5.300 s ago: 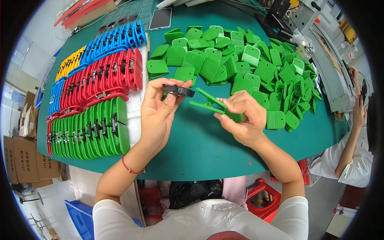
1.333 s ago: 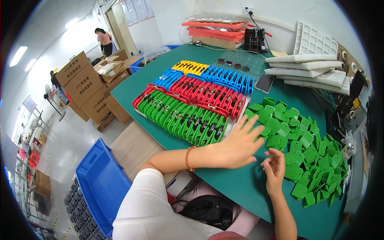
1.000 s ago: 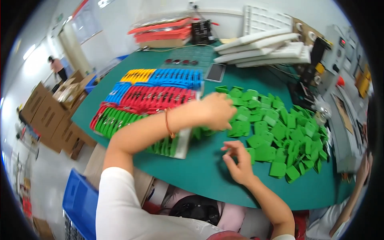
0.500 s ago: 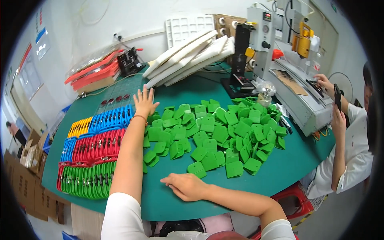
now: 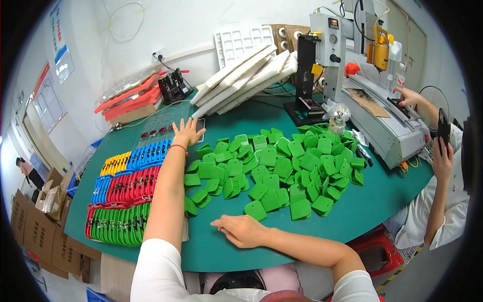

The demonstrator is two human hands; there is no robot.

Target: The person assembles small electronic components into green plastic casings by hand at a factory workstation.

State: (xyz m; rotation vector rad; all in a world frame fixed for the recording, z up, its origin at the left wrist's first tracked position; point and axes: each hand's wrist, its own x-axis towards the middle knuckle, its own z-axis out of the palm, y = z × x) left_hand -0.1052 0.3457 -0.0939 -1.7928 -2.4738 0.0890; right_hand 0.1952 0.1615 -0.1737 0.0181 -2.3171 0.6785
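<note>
My left hand point(image 5: 187, 133) is stretched out over the far left part of the table, fingers spread, nothing in it. Beside its fingertips lies a flat, thin rectangular object point(image 5: 202, 124), partly covered by the hand. My right hand point(image 5: 240, 230) rests near the front edge, index finger extended and the others loosely bent, with no object visible in it. Between and beyond the hands spreads a loose heap of green folded plastic pieces point(image 5: 271, 182) with rounded corners. Left of my left forearm stand tight rows of blue point(image 5: 146, 155), yellow point(image 5: 116, 163), red point(image 5: 133, 186) and green point(image 5: 118, 225) plastic pieces with metal parts.
White foam trays point(image 5: 241, 83) lean at the back beside red foam sheets point(image 5: 133, 95) and a small black fixture point(image 5: 173, 85). A grey machine point(image 5: 387, 126) fills the right side, where another person's hand point(image 5: 410, 97) touches it and the other holds a phone point(image 5: 443, 132). Cardboard boxes point(image 5: 48, 226) stand at left.
The view has shifted slightly, so the scene sits a little farther right and the flat object by my left hand now shows. Both hands keep nearly the same place and pose.
</note>
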